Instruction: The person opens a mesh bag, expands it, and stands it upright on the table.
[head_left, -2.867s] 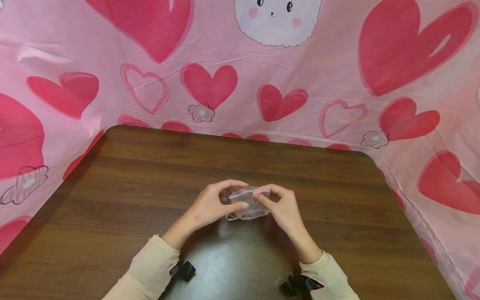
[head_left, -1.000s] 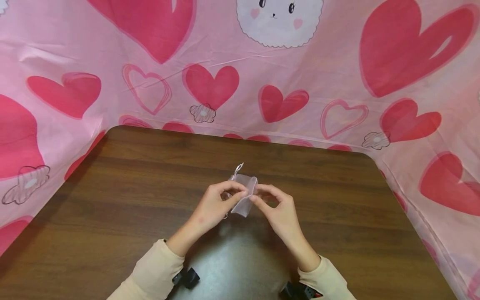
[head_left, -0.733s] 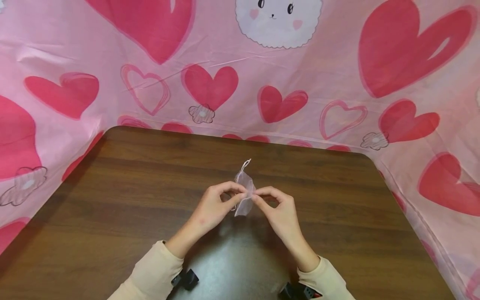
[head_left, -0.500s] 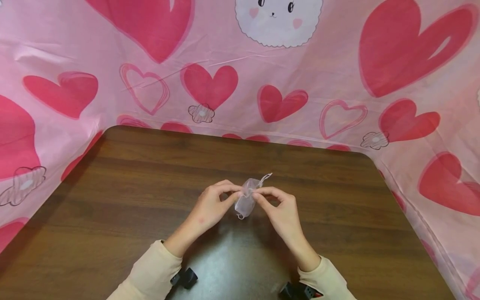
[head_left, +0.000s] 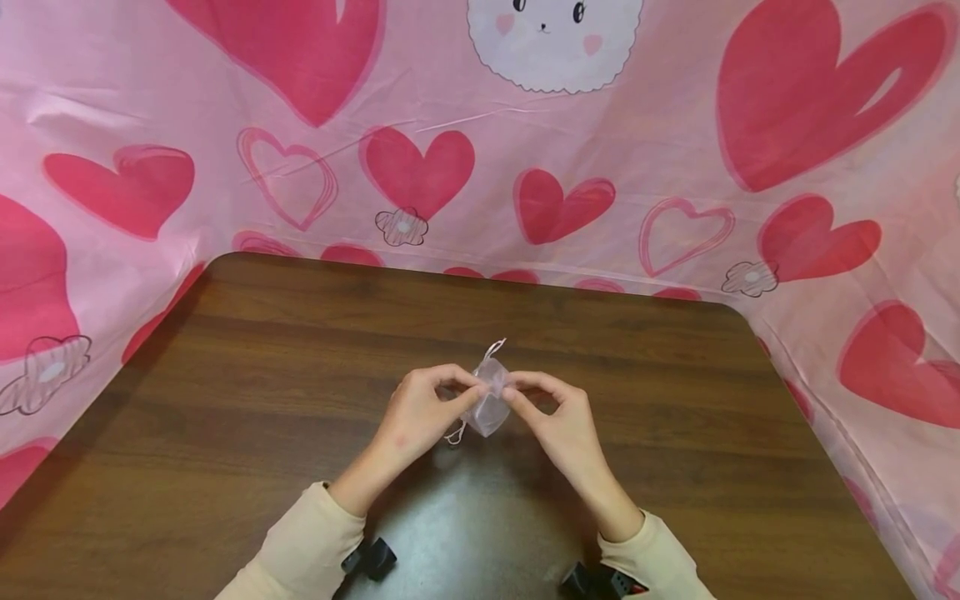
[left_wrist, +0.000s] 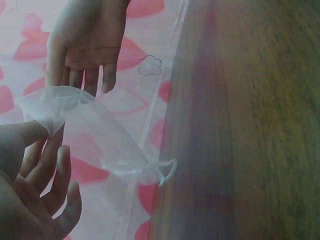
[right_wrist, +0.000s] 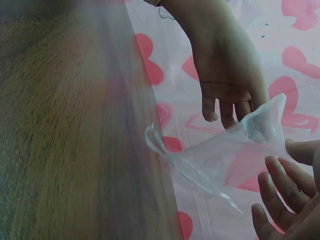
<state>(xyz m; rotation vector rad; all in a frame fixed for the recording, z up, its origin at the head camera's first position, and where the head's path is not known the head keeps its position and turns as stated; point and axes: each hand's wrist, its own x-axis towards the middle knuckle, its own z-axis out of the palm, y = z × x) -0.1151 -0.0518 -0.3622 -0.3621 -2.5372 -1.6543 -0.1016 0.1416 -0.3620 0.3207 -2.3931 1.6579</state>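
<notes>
Both hands hold a small sheer white drawstring pouch [head_left: 489,414] above the table. Its left edge is pinched between thumb and index finger of my left hand [head_left: 422,408], while my right hand [head_left: 558,417] pinches the right edge the same way. In the left wrist view the see-through pouch [left_wrist: 107,135] hangs with a white cord loop [left_wrist: 170,171] at its lower end. The right wrist view shows the gathered cord [right_wrist: 195,175] along one end of the pouch. Nothing can be seen inside the sheer fabric.
A dark brown wood-grain table [head_left: 315,325] spreads under the hands. Pink cloth with red hearts [head_left: 566,204] hangs behind it and at both sides. Black wrist cameras [head_left: 378,558] sit at the cuffs of the beige sleeves [head_left: 300,533].
The pouch has turned in the fingers, its cord loops swinging from the left side to upper right and back to upper left and lower left. Both hands have stayed nearly in place.
</notes>
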